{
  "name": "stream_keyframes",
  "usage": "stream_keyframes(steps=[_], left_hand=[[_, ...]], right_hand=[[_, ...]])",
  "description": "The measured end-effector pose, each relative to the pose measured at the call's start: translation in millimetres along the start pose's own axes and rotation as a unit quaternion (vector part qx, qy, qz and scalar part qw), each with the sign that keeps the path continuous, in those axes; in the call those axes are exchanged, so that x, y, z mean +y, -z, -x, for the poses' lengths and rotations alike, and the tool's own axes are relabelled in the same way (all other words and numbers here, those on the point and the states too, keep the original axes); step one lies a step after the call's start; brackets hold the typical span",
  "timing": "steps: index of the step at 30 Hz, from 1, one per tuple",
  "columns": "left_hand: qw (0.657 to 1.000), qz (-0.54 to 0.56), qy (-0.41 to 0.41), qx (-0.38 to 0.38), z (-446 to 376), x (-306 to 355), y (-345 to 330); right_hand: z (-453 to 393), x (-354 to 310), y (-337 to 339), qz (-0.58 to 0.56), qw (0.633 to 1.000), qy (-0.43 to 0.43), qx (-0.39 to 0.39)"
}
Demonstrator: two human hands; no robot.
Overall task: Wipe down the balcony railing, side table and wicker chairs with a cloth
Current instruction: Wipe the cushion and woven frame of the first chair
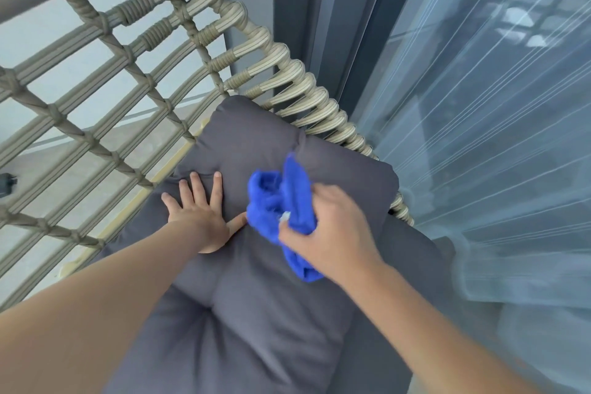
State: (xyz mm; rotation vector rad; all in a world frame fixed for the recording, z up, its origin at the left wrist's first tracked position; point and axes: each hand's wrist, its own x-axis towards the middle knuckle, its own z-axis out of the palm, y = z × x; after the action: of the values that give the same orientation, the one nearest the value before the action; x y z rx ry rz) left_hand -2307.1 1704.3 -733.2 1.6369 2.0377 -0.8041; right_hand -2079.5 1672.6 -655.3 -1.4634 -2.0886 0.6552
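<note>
Fingers of the left hand [200, 214] lie straight and spread, pressed flat on the grey cushion [256, 265]. Just beside its thumb, the right hand [332, 233] curls its fingers around a bunched blue cloth [281, 198] — the cloth touches the cushion's upper part. The cushion rests inside the wicker chair [128, 73], whose woven back rises behind — a glass door [479, 105] with a sheer curtain stands to the right.

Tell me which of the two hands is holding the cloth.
The right hand grips the bunched blue cloth against the grey cushion; the left hand lies flat, fingers spread, holding nothing.
</note>
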Motion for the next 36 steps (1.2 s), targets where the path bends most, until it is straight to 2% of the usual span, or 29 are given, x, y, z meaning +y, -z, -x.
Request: stream_keyframes(steps=[3,6,8,10,12,24,29,31,36], left_hand=[[1.000,0.004,0.000,0.008,-1,1,-3],[1.000,-0.006,0.002,0.013,-1,1,-3],[1.000,-0.009,0.005,0.014,-1,1,-3],[1.000,-0.011,0.006,0.015,-1,2,-4],[1.000,-0.015,0.007,0.017,-1,2,-4],[1.000,-0.009,0.015,0.022,2,4,-3],[1.000,-0.004,0.019,0.020,7,4,2],[1.000,0.002,0.017,0.026,12,2,2],[0.992,0.072,-0.034,0.095,35,-15,2]], right_hand=[[-24,30,33,0.016,0.994,-0.068,0.080],[-48,78,51,0.023,0.978,-0.173,0.111],[-49,110,51,-0.018,0.959,-0.258,0.119],[-39,128,41,-0.104,0.923,-0.347,0.127],[-27,133,29,-0.143,0.904,-0.376,0.145],[65,60,7,-0.167,0.925,-0.318,0.123],[110,21,-8,-0.122,0.963,-0.226,0.082],[127,11,-13,-0.090,0.982,-0.158,0.055],[157,0,-15,-0.009,0.999,-0.010,-0.040]])
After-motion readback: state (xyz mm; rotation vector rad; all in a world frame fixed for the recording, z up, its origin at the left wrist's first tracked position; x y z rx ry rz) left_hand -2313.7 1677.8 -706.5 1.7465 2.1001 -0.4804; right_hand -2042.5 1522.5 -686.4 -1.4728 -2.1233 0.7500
